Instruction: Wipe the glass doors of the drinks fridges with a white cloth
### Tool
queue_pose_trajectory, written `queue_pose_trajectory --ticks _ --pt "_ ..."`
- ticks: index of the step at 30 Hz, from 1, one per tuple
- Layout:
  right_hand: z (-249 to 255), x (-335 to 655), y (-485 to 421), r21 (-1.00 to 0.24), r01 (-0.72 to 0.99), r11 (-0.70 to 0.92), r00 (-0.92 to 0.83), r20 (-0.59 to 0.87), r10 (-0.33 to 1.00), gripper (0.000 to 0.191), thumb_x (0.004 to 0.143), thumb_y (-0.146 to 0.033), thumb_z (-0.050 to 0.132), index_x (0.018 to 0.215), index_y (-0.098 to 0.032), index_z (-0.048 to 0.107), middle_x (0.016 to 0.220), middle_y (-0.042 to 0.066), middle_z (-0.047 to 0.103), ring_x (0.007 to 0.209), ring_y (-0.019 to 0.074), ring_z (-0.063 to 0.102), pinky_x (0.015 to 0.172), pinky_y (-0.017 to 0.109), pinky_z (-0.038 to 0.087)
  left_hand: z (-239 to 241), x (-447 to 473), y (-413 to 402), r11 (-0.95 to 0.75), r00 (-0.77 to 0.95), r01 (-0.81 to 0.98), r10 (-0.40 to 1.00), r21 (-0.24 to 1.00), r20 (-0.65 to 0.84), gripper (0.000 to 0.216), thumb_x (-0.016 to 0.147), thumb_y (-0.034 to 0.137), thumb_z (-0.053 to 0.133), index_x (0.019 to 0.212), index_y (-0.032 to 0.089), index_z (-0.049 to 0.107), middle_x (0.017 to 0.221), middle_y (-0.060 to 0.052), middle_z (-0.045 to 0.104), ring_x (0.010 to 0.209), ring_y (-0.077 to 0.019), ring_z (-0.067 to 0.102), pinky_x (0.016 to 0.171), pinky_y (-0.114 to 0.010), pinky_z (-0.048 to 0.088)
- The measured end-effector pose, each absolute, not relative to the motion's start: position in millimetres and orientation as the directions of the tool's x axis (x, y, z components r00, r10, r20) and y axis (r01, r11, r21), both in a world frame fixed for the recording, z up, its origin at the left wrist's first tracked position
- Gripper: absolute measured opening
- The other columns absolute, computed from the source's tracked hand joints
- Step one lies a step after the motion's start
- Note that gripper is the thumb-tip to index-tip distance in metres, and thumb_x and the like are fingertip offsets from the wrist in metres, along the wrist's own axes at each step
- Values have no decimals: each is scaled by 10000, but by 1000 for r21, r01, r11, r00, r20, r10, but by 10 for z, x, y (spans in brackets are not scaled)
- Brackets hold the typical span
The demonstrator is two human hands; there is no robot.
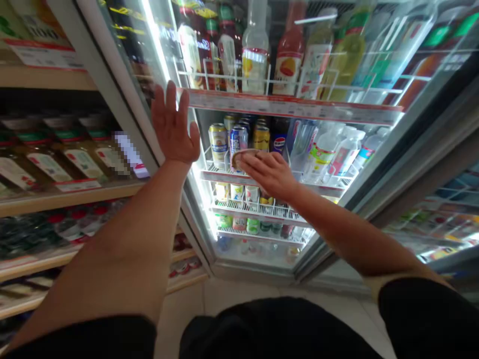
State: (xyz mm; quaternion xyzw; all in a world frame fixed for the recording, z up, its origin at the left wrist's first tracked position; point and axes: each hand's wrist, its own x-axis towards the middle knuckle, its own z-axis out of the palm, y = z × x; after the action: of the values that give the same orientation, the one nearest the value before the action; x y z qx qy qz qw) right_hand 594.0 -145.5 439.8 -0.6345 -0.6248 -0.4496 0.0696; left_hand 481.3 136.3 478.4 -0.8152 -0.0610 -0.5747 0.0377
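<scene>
My left hand (175, 129) lies flat against the glass door (258, 257) of a lit drinks fridge, near its left frame, with the fingers stretched out and nothing in it. Nearer the middle of the pane, my right hand (275, 174) presses a brownish cloth (244, 155) to the glass, fingers laid over it. Most of the cloth is hidden under the fingers. Behind the pane, beer cans (218, 144) and a Pepsi can (279, 142) stand on a wire shelf, with plastic bottles (318, 157) to their right.
Glass bottles (256, 55) fill the fridge's upper shelf, and more cans (239, 223) sit lower down. To the left are wooden shelves (75, 197) with juice bottles (48, 154). Another fridge door (441, 219) adjoins on the right. Tiled floor (224, 294) lies below.
</scene>
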Motion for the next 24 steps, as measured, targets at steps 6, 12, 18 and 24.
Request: queue_pose_trajectory --ticks 6,12,18,24 --pt "5096 6073 -1517 285 885 -367 -95 885 457 485 1035 -266 373 1519 -281 399 1491 49 471 1350 280 456 1133 511 381 4769 4826 1355 -979 290 202 31 -30 957 842 957 696 33 1571 180 289 1674 -51 195 1574 -223 9 1281 -511 61" --pt "5153 6080 -1309 181 913 -366 -53 942 332 537 1045 -282 325 1580 -279 275 1521 80 399 1413 329 380 1137 557 352 4764 4826 1354 -972 281 233 30 -38 959 862 956 702 18 1560 162 312 1672 -58 204 1572 -194 0 1289 -493 83" --pt "4192 5818 -1233 587 803 -105 -287 534 795 551 988 -174 471 1519 -293 387 1471 2 534 1235 213 488 964 350 439 4795 4801 1273 -971 304 236 122 50 945 847 923 703 29 1556 222 321 1677 44 176 1545 -115 -72 1312 -409 48" --pt "4533 6165 -1996 476 810 -344 -112 700 706 465 1010 -244 464 1466 -334 474 1432 -1 590 1244 219 538 1023 391 416 4796 4800 1291 -986 326 159 98 48 940 881 927 728 66 1563 172 315 1686 -22 160 1567 -186 -39 1304 -465 14"
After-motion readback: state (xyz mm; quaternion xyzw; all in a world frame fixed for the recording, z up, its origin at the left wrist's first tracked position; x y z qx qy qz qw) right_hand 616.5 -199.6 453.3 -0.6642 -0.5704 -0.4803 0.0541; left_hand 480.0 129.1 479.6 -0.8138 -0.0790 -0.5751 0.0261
